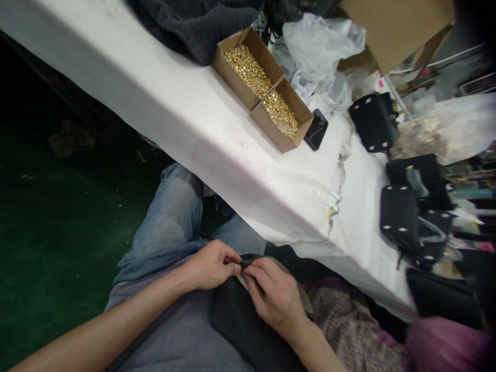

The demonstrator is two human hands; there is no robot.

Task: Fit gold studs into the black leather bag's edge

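Observation:
A black bag [240, 315] rests on my lap, against my grey shirt, with a pale inner side showing near its upper edge. My left hand [213, 264] pinches that edge between thumb and fingers. Close beside it, on the right, my right hand [273, 292] grips the same edge with bent fingers. The fingertips of both hands almost meet. Whatever small part may lie between them is hidden. Across the table, two open cardboard boxes [267, 142] hold many small gold-coloured metal pieces [248, 67].
A white-covered table [186, 98] runs diagonally past my knees. On it lie a dark cloth [194, 26], a black phone-like object [316, 129], clear plastic bags [321, 46] and several black bags [399, 214]. Another person's patterned sleeve [341, 320] is close at my right.

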